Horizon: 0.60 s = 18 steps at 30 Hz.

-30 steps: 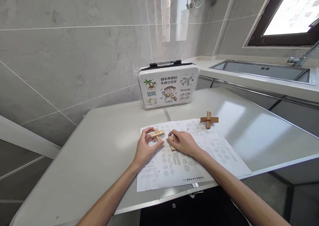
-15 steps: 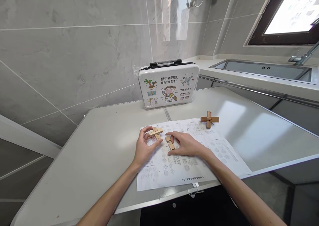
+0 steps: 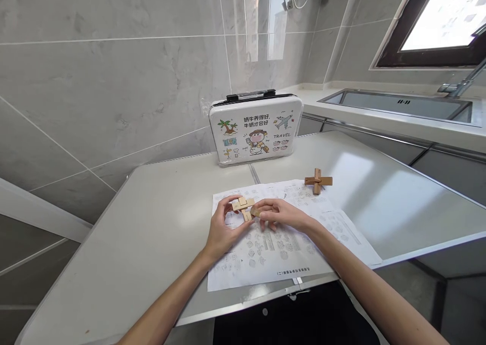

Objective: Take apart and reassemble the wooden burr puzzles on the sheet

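- With our left hand (image 3: 224, 227) we hold the joined light wooden pieces (image 3: 243, 204), thumb on the near side and fingers bent around the far left; they are pinching the cluster between them.
- Our right hand (image 3: 283, 214) comes in from the right, its thumb and forefinger pinching a loose light block (image 3: 255, 212); the other fingers hang bent on the near side.
- We see that block just to the right of the joined pieces, but cannot tell whether the wood touches.
- Both lots of light wood are above the far left part of a printed sheet (image 3: 248, 280), which shows rows of small diagrams.
- We have a brown wooden cross (image 3: 317, 181) at the sheet's far right edge, well apart from both hands.
- The sheet lies on our pale, glossy table (image 3: 159, 223), by its near edge.
- On the far side of the table we see a white cartoon case (image 3: 243, 155) standing upright, black handle (image 3: 251, 96) on top.
- Far right is a sink (image 3: 379, 102).
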Each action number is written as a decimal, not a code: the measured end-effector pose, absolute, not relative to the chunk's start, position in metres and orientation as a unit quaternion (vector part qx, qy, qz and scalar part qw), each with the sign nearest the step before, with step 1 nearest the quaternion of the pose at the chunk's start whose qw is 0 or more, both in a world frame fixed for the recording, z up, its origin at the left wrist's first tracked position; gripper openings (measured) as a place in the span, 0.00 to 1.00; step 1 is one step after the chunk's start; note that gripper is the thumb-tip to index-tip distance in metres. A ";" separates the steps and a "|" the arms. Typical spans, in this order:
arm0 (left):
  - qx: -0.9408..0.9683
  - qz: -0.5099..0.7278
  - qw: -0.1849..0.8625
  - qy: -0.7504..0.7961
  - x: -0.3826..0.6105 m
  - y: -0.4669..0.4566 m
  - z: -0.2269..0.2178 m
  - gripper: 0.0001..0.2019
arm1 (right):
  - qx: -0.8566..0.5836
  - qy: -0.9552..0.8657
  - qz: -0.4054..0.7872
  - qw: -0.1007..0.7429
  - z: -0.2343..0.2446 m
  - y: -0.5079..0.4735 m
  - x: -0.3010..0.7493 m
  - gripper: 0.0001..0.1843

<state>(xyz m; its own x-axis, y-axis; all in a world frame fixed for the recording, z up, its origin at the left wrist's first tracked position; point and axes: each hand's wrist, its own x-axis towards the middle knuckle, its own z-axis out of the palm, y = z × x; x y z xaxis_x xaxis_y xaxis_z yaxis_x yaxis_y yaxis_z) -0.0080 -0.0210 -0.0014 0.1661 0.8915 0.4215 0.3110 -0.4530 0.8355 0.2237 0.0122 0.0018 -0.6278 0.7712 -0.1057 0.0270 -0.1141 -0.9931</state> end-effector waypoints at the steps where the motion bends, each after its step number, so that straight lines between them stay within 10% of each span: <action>1: 0.710 0.478 0.295 0.424 -0.008 -0.022 -0.001 0.31 | -0.315 -0.605 0.675 0.280 0.002 0.012 0.223 0.31; 18: 0.742 0.454 0.312 0.382 -0.008 -0.026 0.000 0.35 | -0.333 -0.621 0.646 0.294 -0.003 0.011 0.219 0.29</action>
<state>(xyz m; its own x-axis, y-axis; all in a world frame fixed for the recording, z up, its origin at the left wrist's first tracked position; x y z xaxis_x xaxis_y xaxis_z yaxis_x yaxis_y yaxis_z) -0.0083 -0.0262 -0.0004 0.2963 0.8498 0.4360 0.2829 -0.5141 0.8097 0.2186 0.0107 -0.0031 -0.6055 0.7933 -0.0646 0.0331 -0.0560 -0.9979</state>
